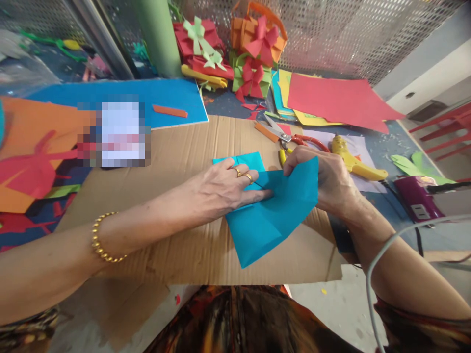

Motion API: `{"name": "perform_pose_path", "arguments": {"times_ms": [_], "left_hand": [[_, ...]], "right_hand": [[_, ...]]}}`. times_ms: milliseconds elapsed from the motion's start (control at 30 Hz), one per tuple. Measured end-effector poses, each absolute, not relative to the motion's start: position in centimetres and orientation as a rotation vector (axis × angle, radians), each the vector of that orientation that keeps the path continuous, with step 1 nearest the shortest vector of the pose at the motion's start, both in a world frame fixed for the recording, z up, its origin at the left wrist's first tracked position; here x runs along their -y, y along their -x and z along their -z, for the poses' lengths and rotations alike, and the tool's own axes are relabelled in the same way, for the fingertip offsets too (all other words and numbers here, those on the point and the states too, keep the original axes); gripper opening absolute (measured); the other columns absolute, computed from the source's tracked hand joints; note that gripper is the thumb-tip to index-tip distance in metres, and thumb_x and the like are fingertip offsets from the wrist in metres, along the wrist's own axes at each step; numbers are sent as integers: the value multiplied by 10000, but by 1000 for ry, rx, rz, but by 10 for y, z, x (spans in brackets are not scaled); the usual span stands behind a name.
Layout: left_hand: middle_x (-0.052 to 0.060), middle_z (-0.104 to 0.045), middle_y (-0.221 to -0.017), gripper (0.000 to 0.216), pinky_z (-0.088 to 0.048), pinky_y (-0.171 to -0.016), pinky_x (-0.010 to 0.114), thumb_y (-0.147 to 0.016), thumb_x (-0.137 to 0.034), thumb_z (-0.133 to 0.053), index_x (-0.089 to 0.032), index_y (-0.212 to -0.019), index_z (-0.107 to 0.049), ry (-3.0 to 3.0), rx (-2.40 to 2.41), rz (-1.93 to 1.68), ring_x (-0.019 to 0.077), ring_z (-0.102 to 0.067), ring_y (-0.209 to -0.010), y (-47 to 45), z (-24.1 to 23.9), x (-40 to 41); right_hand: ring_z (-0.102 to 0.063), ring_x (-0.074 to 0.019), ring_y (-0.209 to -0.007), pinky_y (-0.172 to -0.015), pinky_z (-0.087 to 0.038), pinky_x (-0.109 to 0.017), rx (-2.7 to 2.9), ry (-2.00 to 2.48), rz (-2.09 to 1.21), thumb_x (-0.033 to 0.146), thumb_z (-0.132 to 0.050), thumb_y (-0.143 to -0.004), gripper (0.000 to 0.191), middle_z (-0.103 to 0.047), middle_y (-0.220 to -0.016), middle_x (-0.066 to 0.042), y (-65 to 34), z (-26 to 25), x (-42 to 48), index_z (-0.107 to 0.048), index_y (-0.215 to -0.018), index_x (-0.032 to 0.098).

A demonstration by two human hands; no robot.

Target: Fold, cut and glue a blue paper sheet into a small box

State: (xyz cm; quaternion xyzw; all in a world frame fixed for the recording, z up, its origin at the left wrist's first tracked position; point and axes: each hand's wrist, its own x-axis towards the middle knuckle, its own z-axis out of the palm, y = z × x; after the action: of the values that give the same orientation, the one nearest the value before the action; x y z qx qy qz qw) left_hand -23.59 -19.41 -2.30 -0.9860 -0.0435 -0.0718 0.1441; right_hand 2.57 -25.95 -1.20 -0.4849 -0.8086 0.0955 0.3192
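A sheet of blue paper (265, 220), partly folded, lies over the brown cardboard (176, 230) in front of me. My left hand (231, 186), with two gold rings, rests flat on the paper, fingers stretched out and pressing it down. At the paper's right side my right hand (320, 171) pinches the edge and lifts it, so that this part stands up and curves. The raised flap hides some of the right fingers. Just beyond the right hand lie scissors (279, 130) with red handles and a yellow glue gun (355, 159).
Folded paper bags with bows (257, 39) stand at the back beside a green post (156, 39). Stacked coloured paper (338, 100) lies at the back right. A purple power socket block (417, 198) and a grey cable (371, 274) are on the right. Orange paper (44, 113) covers the left.
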Motion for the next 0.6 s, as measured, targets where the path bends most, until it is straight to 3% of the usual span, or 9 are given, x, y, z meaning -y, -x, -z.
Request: {"name": "perform_pose_path", "arguments": {"times_ms": [200,433,600], "left_hand": [[107,-743,-1099,470,-481,-873,380,-1112,-77,-296,-128,-1514,-536,2810,132,261,246,-677,-1063,242,21,190],[96,-737,-1234,415,-463,-936,365,-1127,-102,-358,-154,-1494,-544,2918,156,267,220,-664,-1125,241,20,190],[112,-734,-1194,424,-472,-916,403,-1126,-114,-328,-135,-1487,-549,2802,122,280,257,-661,-1107,241,25,189]], "right_hand": [[-595,-128,-659,-602,-460,-277,2118,1275,-262,214,-634,-852,48,-627,-763,13,-26,12,260,-609,-817,237],[-579,-130,-644,-580,-437,-274,2113,1294,-262,206,-621,-832,39,-623,-749,12,-26,13,258,-607,-810,235],[-586,-132,-646,-592,-443,-281,2103,1327,-271,206,-606,-834,46,-624,-748,9,-24,12,259,-609,-800,236]]}}
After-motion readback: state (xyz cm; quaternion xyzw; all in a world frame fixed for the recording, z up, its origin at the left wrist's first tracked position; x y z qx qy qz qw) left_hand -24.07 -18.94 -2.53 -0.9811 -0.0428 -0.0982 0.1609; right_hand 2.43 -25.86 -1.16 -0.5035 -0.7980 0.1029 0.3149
